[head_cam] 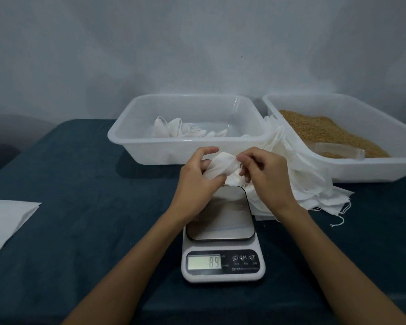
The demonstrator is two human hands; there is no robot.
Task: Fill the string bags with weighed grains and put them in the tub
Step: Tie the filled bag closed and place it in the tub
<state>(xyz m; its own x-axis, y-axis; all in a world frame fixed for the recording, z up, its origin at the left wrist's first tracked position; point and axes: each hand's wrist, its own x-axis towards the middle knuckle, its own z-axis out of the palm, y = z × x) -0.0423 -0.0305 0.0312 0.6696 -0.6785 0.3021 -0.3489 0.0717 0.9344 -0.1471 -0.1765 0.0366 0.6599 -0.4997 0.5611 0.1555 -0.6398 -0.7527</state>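
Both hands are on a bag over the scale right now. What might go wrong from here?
1. The left hand and right hand hold the bag over the scale, whose display appears to read 89; touching or leaning on the platform could skew the weight.
2. If the bag is open, grain could spill onto the blue cloth.
3. The pile of empty bags lies beside the scale and may creep onto the platform.
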